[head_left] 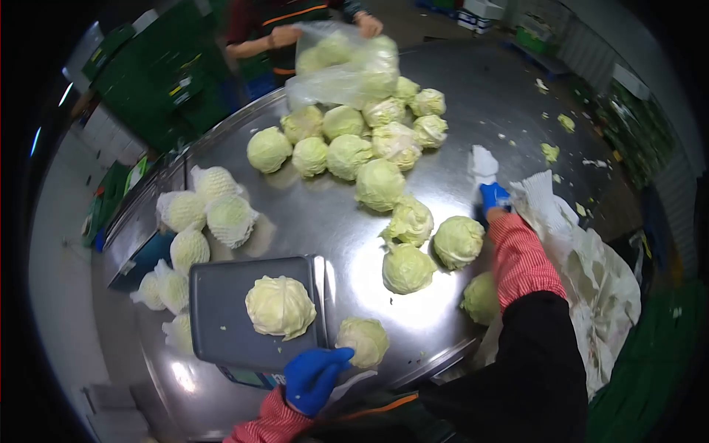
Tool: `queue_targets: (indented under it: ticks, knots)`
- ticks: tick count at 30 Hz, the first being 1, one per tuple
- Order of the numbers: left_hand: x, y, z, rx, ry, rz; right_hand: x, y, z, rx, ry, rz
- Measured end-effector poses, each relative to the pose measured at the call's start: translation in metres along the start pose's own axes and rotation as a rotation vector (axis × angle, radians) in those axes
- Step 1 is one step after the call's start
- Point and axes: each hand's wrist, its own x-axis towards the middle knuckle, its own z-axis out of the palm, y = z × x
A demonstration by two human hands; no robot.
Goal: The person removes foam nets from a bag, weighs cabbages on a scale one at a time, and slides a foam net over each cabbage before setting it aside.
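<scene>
My left hand (314, 378), in a blue glove, is at the near edge of the scale, fingers pressed together. Its fingertips reach the left side of a small cabbage (364, 341); whether something is pinched in them is hidden. A trimmed cabbage (281, 306) rests on the dark tray of the scale (221, 317). My right hand (495, 198), also blue-gloved, is stretched far to the right, closed at the near end of a white foam net sleeve (484, 162). More foam sleeves (546, 203) lie bunched beside that wrist. Loose cabbages (458, 241) sit left of my right arm.
Cabbages in foam nets (230, 220) are grouped at the left. Several bare cabbages (348, 156) fill the middle of the metal table (295, 221). Across it, another person's hands (284, 35) hold a clear bag of cabbages (347, 70). A white sack (602, 295) hangs at the right.
</scene>
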Motion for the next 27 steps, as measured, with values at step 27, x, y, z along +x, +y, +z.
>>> queue_targets:
  ticks: [27]
  knots:
    - [0.012,0.058,-0.150,-1.100,0.264,-0.305,-0.261,-0.329,-0.394,1.415,0.484,-0.911]
